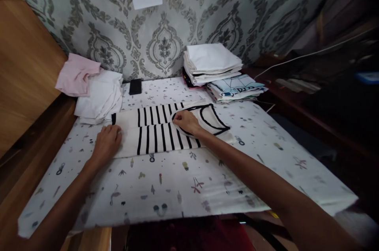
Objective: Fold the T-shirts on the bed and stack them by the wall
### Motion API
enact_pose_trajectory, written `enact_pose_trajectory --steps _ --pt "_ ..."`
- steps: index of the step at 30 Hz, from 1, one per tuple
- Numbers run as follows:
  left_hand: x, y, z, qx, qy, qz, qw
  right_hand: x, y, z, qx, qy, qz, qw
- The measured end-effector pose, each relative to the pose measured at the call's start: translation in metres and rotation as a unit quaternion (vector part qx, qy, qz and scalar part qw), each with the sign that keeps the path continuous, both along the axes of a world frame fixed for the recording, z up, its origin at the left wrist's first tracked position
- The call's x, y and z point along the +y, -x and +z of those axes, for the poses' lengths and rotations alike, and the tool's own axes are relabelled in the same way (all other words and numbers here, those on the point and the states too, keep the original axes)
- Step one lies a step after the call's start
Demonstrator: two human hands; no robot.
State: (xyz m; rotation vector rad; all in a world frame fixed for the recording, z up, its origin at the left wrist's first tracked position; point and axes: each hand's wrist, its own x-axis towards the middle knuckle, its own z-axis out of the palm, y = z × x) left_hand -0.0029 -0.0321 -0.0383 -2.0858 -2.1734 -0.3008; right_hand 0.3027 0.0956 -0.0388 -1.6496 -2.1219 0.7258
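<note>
A white shirt with black stripes and black trim [161, 138] lies lengthwise on the table, its sides folded toward the middle and its neckline at the right. My right hand [186, 121] pinches the folded-in fabric near the upper middle of the shirt, beside a black-edged opening. At the opposite end, my left hand [108, 140] has its fingers curled over the left edge, close to the black hem; its fingertips are partly hidden.
Folded white clothes [213, 59] are stacked at the back, beside a pile of printed clothes [237, 87]. A pink garment [77, 75] and white cloth [100, 95] lie back left. A black phone-like object [135, 87] rests near the wall. A wooden panel [26, 65] borders the left.
</note>
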Motion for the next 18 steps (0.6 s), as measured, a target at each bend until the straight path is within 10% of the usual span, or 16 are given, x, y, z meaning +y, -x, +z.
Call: enact_pose_trajectory --steps 18 --pt "0.006 -0.024 0.027 0.108 0.023 0.019 0.994 0.009 -0.009 -0.006 0.023 -0.020 0.035 0.999"
